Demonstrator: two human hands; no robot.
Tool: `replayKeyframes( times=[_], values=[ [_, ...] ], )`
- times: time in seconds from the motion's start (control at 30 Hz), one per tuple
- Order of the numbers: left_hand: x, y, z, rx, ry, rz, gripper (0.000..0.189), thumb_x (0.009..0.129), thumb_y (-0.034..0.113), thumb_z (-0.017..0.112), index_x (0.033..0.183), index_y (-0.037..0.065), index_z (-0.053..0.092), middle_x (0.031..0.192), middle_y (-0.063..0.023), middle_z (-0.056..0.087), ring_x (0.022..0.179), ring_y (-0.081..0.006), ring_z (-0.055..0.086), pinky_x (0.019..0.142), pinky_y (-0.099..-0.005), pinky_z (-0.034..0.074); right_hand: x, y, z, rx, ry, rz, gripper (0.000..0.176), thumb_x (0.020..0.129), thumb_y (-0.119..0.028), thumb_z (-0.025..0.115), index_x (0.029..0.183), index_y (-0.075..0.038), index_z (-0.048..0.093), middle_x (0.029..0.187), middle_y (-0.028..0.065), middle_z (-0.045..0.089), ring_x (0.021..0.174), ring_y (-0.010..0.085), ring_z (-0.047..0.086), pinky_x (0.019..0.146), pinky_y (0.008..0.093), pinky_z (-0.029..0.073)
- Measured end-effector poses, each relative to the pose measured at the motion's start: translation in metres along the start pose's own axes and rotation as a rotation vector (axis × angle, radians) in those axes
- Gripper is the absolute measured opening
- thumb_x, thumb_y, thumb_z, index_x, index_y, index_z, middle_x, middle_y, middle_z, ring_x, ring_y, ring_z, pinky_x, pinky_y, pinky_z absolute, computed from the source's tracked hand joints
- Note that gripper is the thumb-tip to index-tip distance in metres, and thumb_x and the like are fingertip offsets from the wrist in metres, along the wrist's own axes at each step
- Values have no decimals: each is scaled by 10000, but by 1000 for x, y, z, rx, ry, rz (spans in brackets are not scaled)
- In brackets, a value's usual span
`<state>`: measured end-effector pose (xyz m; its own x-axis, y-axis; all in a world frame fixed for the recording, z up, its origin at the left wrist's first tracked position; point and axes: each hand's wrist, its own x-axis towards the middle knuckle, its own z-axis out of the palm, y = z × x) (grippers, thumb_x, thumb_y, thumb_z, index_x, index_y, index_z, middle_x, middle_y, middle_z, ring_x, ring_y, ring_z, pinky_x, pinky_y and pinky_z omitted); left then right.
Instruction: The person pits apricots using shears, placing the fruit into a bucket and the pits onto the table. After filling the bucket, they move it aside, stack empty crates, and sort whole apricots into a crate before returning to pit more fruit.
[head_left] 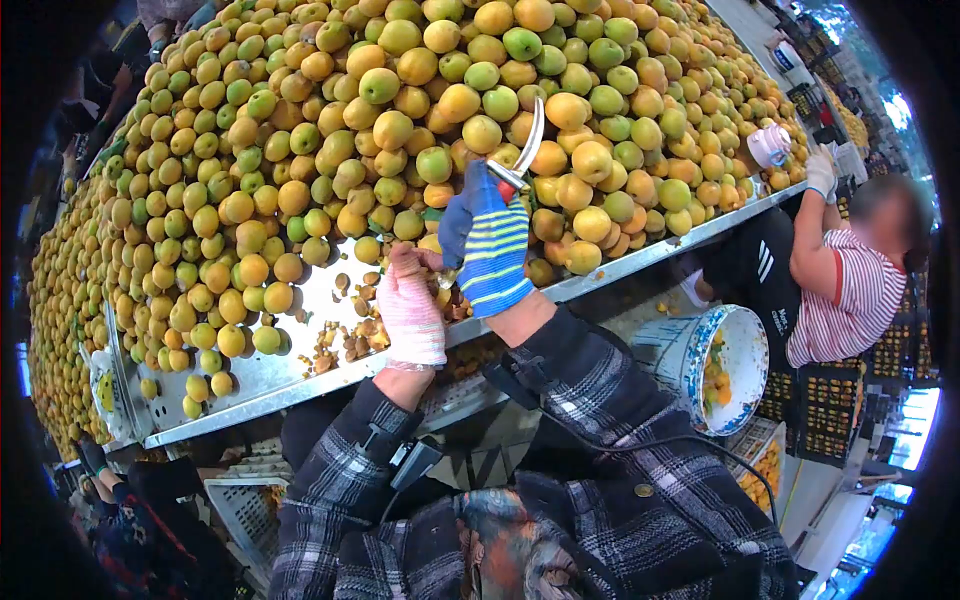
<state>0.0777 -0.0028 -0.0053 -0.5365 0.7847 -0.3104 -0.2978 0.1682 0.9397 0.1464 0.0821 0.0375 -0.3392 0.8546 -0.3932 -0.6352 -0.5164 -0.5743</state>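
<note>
My left hand (412, 312), in a pink-and-white glove with bare fingertips, is closed low over the metal table's edge; what its fingers hold is too hidden to name. My right hand (490, 240), in a blue glove with yellow stripes, is wrapped round the red handle of a curved blade tool (530, 140), whose blade points up and away. The two hands are close together. Beyond them lies a large heap of yellow-green fruit (400, 125). Pits and small fruit pieces (350, 340) lie on the metal table (300, 352) left of my left hand.
A white-and-blue bucket (712, 370) with fruit pieces stands at the right below the table edge. A person in a striped shirt (850, 285) sits beyond it, gloved hand near a pink cup (769, 146). Crates (240, 515) stand below. Other people are at the left.
</note>
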Motion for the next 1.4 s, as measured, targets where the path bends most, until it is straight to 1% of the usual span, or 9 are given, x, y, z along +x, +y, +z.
replayKeyframes(
  times=[0.13, 0.3, 0.37, 0.53, 0.63, 0.93, 1.1, 1.2, 1.4],
  values=[
    [6, -5, 5, -73, -27, 182, 664, 931, 653, 353, 758, 48, 564, 785, -29, 566, 835, -154, 504, 883, -299, 356, -2, 3, 3, -26, 124, 32, 518, 962, -496, 468, 554, -241, 275, 479, -69, 205, 338, 96, 213, 349, 279, 160],
    [2, -9, -1, -102, -103, 119, 614, 940, 624, 382, 795, 56, 566, 818, -39, 564, 863, -156, 506, 883, -303, 370, 4, 6, -8, 136, 42, 25, 513, 957, -487, 484, 561, -231, 282, 481, -64, 190, 341, 106, 195, 353, 297, 173],
    [0, -12, 1, 84, -121, 430, 533, 941, 571, 457, 858, 56, 566, 834, -34, 558, 867, -139, 500, 842, -300, 401, 5, 7, -9, 124, 46, 1, 512, 958, -481, 485, 563, -228, 281, 479, -63, 189, 340, 107, 197, 351, 298, 173],
    [-16, 14, 5, 103, -290, 191, 339, 834, 70, 663, 1124, 95, 490, 908, -32, 552, 749, -78, 512, 653, -222, 449, 5, -4, -11, 79, 45, -10, 532, 934, -523, 494, 555, -216, 282, 459, -49, 211, 328, 111, 222, 324, 309, 210],
    [-25, 21, -2, -86, -372, 15, 305, 848, 60, 637, 1117, 86, 497, 914, -30, 560, 764, -64, 529, 662, -217, 455, 8, -5, -15, 127, 20, 6, 536, 942, -530, 469, 551, -215, 282, 462, -49, 202, 329, 114, 223, 318, 312, 212],
    [-9, 18, -16, -293, -384, -229, 587, 921, 637, 401, 875, 73, 556, 700, -52, 568, 568, -146, 566, 436, -219, 399, 2, -34, -13, 75, -4, -182, 510, 932, -491, 539, 586, -223, 277, 494, -64, 196, 365, 105, 213, 354, 291, 177],
    [-16, 31, -24, -445, -358, -541, 567, 909, 624, 438, 865, 75, 571, 699, -55, 571, 598, -144, 568, 445, -222, 390, 12, -58, -29, -119, 53, -311, 520, 941, -464, 542, 561, -221, 283, 477, -63, 230, 340, 89, 242, 326, 271, 185],
    [-37, 38, -27, -162, -676, -477, 458, 929, 436, 432, 721, 50, 562, 648, -64, 556, 534, -127, 503, 438, -215, 347, 9, -63, -29, -270, 125, -364, 464, 938, -452, 554, 597, -212, 350, 481, -64, 277, 337, 82, 286, 324, 255, 210],
    [-53, 4, -35, -33, -867, -700, 660, 942, 619, 330, 736, 53, 601, 662, -82, 597, 546, -166, 585, 418, -223, 392, 9, -61, -36, -338, 86, -354, 295, 921, -369, 611, 749, -172, 474, 501, -65, 337, 350, 66, 330, 331, 227, 239]
  ],
)
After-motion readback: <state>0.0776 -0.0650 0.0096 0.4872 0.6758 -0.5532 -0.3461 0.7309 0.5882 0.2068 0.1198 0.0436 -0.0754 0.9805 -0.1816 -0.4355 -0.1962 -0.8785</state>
